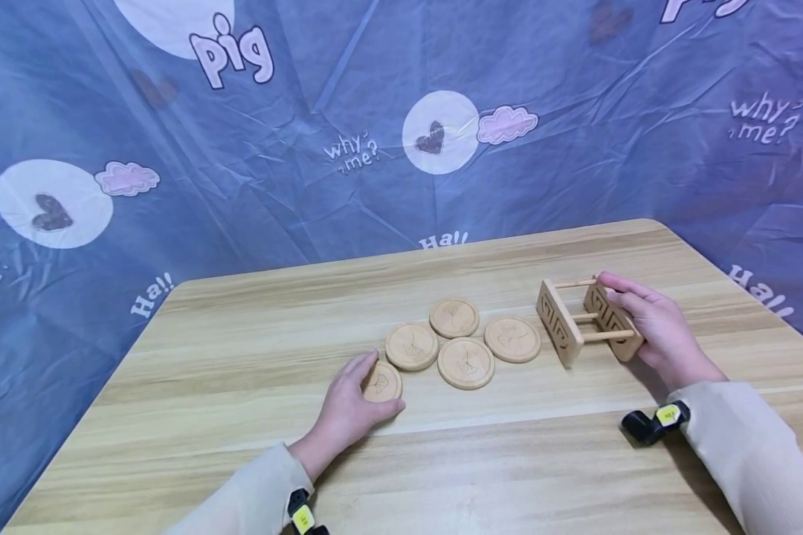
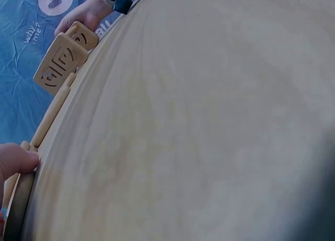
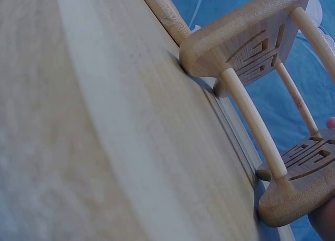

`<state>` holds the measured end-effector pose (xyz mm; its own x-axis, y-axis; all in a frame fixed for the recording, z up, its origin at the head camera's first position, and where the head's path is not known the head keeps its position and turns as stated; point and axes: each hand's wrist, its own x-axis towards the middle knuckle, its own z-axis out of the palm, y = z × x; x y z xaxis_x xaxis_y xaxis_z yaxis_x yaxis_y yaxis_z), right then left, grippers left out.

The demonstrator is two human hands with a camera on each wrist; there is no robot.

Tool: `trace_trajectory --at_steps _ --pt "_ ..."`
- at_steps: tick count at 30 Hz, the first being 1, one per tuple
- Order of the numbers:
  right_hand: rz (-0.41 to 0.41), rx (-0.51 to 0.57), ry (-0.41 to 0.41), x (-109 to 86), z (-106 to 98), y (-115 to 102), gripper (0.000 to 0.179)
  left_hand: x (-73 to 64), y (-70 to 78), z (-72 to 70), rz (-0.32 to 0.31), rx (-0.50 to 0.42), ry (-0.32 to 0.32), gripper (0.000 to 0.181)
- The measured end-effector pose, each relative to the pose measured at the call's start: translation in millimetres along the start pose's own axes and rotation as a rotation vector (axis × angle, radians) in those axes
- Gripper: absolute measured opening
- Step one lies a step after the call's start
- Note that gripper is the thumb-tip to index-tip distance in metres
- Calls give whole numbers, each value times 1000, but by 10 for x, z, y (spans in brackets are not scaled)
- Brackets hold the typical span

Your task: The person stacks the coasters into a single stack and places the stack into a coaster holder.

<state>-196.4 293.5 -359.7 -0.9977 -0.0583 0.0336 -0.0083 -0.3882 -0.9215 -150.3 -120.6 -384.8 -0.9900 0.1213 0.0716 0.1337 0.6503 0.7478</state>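
Note:
My left hand (image 1: 349,405) pinches a round wooden coaster (image 1: 384,383) by its edges, thumb on the near side and fingers around the far side. Its face carries an engraved leaf-like design. In the left wrist view the thumb (image 2: 20,160) presses against the edge of the coaster (image 2: 21,202). At the right, my right hand (image 1: 662,327) grips the outer end panel of a wooden coaster holder (image 1: 554,321). The holder has two panels with cut-out patterns joined by thin rods, and it stands on the table in the right wrist view, nothing between its panels (image 3: 246,45).
Several more engraved coasters lie flat in a cluster between the hands, among them a front one (image 1: 466,363) and a right one (image 1: 512,339) beside the holder. The wood-grain table (image 1: 254,327) ends at a blue printed cloth (image 1: 294,193) hanging behind it.

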Motion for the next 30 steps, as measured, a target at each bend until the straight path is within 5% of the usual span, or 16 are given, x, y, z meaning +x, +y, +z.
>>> trace_trajectory --at_steps 30 --pt "7 -35 14 -2 -2 -10 26 88 62 -85 -100 -13 12 84"
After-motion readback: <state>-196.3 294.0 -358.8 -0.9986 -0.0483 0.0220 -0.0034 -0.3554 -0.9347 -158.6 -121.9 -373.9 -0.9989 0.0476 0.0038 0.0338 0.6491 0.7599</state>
